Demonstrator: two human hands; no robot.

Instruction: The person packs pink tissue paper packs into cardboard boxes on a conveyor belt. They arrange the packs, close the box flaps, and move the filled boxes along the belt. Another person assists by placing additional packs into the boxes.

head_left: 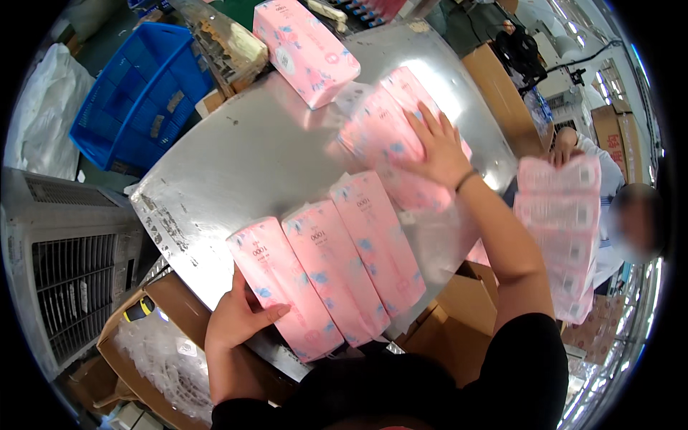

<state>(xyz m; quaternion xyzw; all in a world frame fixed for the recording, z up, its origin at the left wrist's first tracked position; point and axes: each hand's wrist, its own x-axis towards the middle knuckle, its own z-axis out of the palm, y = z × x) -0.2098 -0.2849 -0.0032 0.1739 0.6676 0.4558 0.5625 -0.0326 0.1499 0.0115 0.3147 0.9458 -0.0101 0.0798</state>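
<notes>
Three pink tissue packs with blue floral prints lie side by side on the metal tabletop (208, 158), close to my body. My left hand (244, 312) holds the left edge of the leftmost tissue pack (287, 287), thumb on top and the other fingers partly hidden along its side. Beyond the row, my right hand (441, 150) rests with fingers spread on more pink tissue packs (380, 125), which are slightly blurred. At the table's far edge, another tissue pack (304, 54) sits apart from both hands.
A blue crate (143, 93) stands at the far left, above a grey vented unit (72, 279). Open cartons sit near me, one holding clear plastic (168, 358). To the right, another person's hand (565, 147) touches a wrapped stack of pink packs (557, 229).
</notes>
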